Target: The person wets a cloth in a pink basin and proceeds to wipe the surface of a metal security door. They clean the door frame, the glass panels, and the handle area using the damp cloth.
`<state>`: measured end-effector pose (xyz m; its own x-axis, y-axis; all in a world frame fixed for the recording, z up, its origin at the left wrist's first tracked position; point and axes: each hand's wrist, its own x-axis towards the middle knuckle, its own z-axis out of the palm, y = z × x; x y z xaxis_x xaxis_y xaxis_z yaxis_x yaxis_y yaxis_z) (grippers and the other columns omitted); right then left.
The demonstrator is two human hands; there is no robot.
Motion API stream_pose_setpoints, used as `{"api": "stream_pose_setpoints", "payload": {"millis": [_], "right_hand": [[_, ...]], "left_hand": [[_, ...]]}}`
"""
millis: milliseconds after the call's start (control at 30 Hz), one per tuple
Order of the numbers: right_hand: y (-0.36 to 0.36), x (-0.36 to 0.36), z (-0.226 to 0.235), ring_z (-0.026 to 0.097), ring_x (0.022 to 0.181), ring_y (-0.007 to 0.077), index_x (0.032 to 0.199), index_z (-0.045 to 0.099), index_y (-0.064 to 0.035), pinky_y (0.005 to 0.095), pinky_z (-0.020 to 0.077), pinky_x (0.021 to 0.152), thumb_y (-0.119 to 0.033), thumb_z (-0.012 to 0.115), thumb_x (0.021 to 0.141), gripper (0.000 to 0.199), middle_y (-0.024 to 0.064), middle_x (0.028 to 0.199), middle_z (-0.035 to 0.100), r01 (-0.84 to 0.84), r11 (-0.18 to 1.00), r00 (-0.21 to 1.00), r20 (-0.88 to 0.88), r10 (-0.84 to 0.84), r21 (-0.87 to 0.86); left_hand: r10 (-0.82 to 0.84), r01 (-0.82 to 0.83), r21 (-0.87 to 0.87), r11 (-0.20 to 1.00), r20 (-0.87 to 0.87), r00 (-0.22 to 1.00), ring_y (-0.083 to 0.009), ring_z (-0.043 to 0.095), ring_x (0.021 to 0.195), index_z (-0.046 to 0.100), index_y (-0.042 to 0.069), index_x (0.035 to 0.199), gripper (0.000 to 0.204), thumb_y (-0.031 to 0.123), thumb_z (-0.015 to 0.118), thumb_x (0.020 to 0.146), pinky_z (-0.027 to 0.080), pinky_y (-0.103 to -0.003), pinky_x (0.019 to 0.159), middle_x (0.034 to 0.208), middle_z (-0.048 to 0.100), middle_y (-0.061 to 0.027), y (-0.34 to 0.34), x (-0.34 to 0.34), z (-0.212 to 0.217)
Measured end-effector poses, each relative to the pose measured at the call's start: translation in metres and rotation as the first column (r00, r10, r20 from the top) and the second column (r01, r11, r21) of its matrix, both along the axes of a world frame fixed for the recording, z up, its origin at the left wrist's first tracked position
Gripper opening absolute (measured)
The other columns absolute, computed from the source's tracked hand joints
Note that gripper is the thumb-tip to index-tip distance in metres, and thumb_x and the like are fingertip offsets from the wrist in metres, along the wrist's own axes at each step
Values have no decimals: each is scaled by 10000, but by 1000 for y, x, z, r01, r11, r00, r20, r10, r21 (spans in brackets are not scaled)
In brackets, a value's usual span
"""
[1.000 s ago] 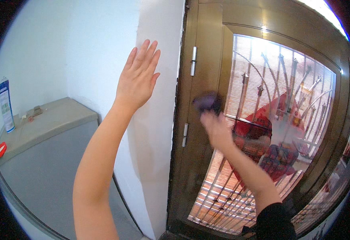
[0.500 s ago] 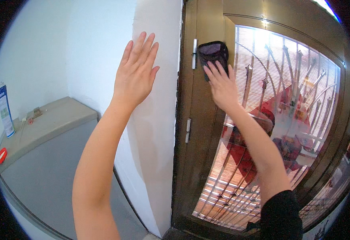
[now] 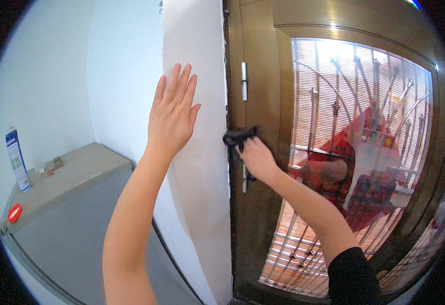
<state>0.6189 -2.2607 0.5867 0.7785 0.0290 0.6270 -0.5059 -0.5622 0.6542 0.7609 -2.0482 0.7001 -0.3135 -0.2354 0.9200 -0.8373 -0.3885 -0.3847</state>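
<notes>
My left hand (image 3: 171,119) lies flat against the white wall edge (image 3: 197,35), fingers stretched upward, holding nothing. Bunched in my right hand (image 3: 258,160) is a black cloth (image 3: 236,136), smeared a little by motion. It is against the brown metal door frame (image 3: 258,218), close to the seam with the wall and just above a silver hinge (image 3: 244,183). Another silver hinge (image 3: 244,81) sits higher on the same frame. My fingertips curl over the cloth and partly hide it.
Right of my hand, a glass pane (image 3: 309,117) with metal bars shows reflections. At left, a grey ledge (image 3: 87,168) carries a blue-and-white can (image 3: 18,160), a red ring-shaped item (image 3: 14,213) and small bits.
My right hand has moved down and left along the frame, from beside the upper hinge to above the lower one. The cloth, spread flat before, is now bunched. My left hand stays on the wall.
</notes>
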Motion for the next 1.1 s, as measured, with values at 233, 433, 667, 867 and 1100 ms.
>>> {"api": "stream_pose_setpoints", "payload": {"millis": [233,433,667,867,1100], "right_hand": [[-2,21,86,506,1002,234,1201,477,23,401,290,1020,-75,472,774,438,135,1009,572,-175,956,922,301,242,-234],[5,11,15,523,796,261,1102,533,-16,368,384,788,-67,497,770,338,97,763,567,-179,984,975,135,178,-8],[22,0,136,514,968,308,1049,513,-52,401,409,821,19,560,662,396,123,1009,544,-604,734,540,517,664,-312],[21,33,303,426,1181,316,1226,433,-9,415,339,997,-11,476,810,419,166,1243,486,-514,734,420,616,666,-443],[-35,65,290,515,1088,277,1246,469,-39,449,193,1089,-84,494,747,502,176,1037,610,-120,956,789,558,257,-269]], "left_hand": [[-13,13,-1,1000,1,1000,-269,153,1377,367,34,1350,536,235,513,875,132,-433,1114,1460,264,-100,-2,-6,2],[-16,16,15,1000,11,1000,-275,163,1375,363,36,1353,550,217,531,862,124,-440,1112,1459,268,-102,1,-5,1],[9,-8,27,1000,-22,1000,-283,157,1377,369,21,1343,553,214,541,853,114,-442,1112,1458,265,-114,4,-7,-1],[-8,8,22,1000,-10,1000,-297,152,1376,368,20,1343,557,202,551,849,109,-447,1111,1457,264,-119,13,-8,3],[-62,62,51,997,4,998,-319,162,1371,371,23,1340,561,158,566,831,136,-457,1102,1453,270,-132,5,-6,4]]}}
